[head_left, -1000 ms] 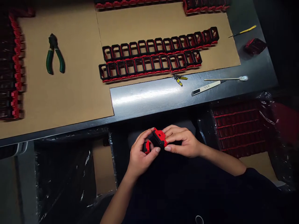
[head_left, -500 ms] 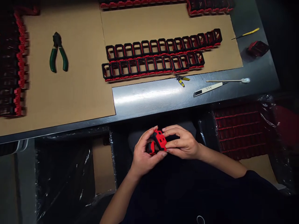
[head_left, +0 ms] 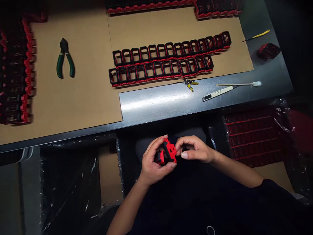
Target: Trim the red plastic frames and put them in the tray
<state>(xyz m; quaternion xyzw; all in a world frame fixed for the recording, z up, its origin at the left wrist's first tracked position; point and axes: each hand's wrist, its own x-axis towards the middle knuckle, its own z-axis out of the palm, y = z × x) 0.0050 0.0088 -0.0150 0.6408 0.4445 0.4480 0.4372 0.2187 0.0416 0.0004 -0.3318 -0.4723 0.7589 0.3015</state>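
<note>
My left hand point(head_left: 154, 160) is wrapped around a red-and-black plastic housing point(head_left: 170, 150), fingers along its far edge and thumb along its near edge. The housing's red face, with small cut-outs, is turned toward the right. Another red-and-black portion shows inside the curl of the left palm; whether it belongs to the same piece I cannot tell. Just right of the red face is my right hand point(head_left: 195, 149), its fingers bent and thumb apart from them. Nothing shows in its grasp, and its fingertips are close to the housing.
Rows of similar black-and-red housings point(head_left: 160, 69) stand on cardboard point(head_left: 85, 101). Green-handled pliers point(head_left: 65, 60) lie left. Near the metal table's edge are small yellow-handled nippers point(head_left: 190, 85), a cotton swab point(head_left: 234, 85) and a white-handled blade point(head_left: 217, 94). A plastic-lined box point(head_left: 251, 137) of housings sits right.
My right hand has drawn back from the housing's red face, and its fingers have curled with the thumb apart. My left hand keeps its hold. The view has shifted slightly.
</note>
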